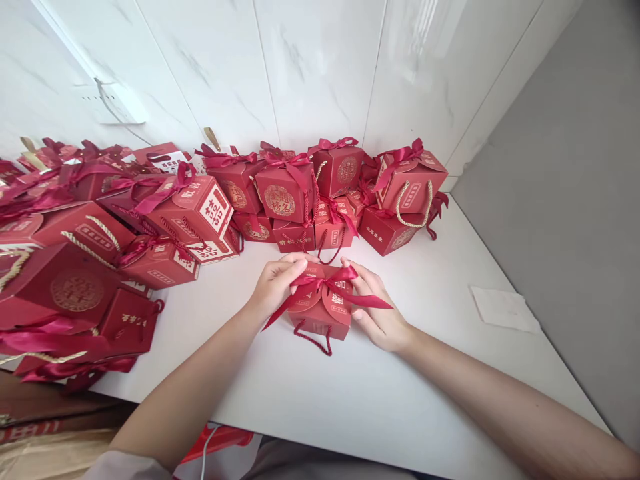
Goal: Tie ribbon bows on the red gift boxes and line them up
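Observation:
A small red gift box (320, 321) rests on the white table in front of me, between both hands. Its top flaps are folded together, and a dark red ribbon (367, 300) is tied in a bow across them. From the near side hangs a red cord handle (320, 345). My left hand (280, 283) grips the box's left side, thumb at the top by the ribbon and other fingers partly hidden behind. Against the right side, my right hand (377, 310) holds the box with its fingers along the edge.
Several finished-looking red boxes with ribbons (284, 193) are stacked along the marbled wall. More boxes (75, 287) crowd the left of the white table (425, 387). A white paper (504, 308) lies at right, beside a grey partition (565, 173). A socket (113, 103) with a cable is on the wall.

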`<move>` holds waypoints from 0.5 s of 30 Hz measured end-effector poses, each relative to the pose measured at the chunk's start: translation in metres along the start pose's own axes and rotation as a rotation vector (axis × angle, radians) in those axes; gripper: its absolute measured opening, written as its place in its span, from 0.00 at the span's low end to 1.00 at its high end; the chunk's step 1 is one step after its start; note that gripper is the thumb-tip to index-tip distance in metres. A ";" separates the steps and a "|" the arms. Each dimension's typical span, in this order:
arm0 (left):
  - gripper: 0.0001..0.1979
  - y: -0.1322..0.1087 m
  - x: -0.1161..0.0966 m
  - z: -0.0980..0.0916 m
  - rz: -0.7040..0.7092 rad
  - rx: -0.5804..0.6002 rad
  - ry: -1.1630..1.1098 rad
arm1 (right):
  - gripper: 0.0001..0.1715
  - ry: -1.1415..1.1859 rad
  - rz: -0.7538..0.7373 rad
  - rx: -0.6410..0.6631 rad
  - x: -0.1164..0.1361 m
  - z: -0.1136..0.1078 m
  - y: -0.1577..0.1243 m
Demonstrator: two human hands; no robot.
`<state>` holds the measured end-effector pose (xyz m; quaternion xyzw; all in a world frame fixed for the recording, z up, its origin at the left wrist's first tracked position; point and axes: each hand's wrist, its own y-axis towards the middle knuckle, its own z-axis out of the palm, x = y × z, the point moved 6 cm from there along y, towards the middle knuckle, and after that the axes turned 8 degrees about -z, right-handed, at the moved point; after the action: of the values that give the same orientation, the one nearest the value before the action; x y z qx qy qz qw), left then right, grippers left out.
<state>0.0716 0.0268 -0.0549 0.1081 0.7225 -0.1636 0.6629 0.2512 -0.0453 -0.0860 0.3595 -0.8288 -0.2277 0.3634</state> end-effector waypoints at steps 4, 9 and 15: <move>0.22 -0.006 -0.008 0.002 0.041 -0.039 0.162 | 0.37 0.041 0.030 -0.016 0.000 0.002 -0.003; 0.16 -0.007 -0.011 0.004 0.087 -0.035 0.205 | 0.36 0.078 0.011 -0.033 -0.001 0.001 -0.001; 0.12 -0.006 -0.007 0.010 0.046 0.036 0.107 | 0.35 0.065 0.009 -0.043 -0.001 0.000 0.000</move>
<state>0.0796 0.0176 -0.0478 0.1451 0.7513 -0.1554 0.6247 0.2516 -0.0444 -0.0859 0.3551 -0.8131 -0.2319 0.3989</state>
